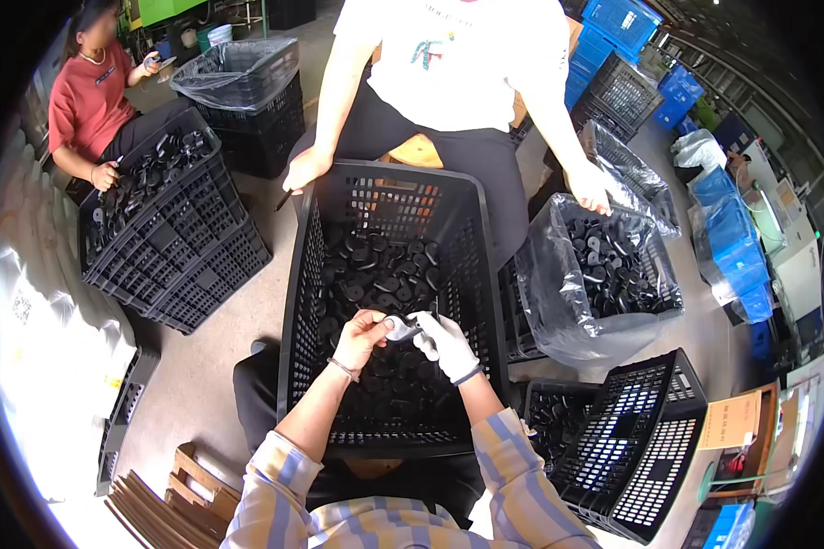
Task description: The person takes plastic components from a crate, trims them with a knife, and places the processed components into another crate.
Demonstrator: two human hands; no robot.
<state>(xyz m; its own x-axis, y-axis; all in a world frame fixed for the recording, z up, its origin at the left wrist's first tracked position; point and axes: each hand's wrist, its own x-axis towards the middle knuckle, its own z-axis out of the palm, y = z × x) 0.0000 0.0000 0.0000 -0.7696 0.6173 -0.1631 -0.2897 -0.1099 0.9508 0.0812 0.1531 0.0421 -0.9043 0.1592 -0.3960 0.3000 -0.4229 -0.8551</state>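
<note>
Bare left hand [361,342] and white-gloved right hand [445,348] meet over a deep black perforated plastic crate [491,302], both gripping one glossy dark curved piece [399,328], apparently plastic: the left pinches one end between thumb and fingers, the right closes about the other. Whether the gloved fingers also hold a tool is hard to tell. For good control, a firm pinch seems best, bare fingertips clear of any edge, the piece tilted toward the light. Working low over the crate would let a slip land among the loose black curved pieces [380,274] inside. Farther off, a co-worker in a white T-shirt [458,69] sits opposite; elbow room there looks ample.
</note>
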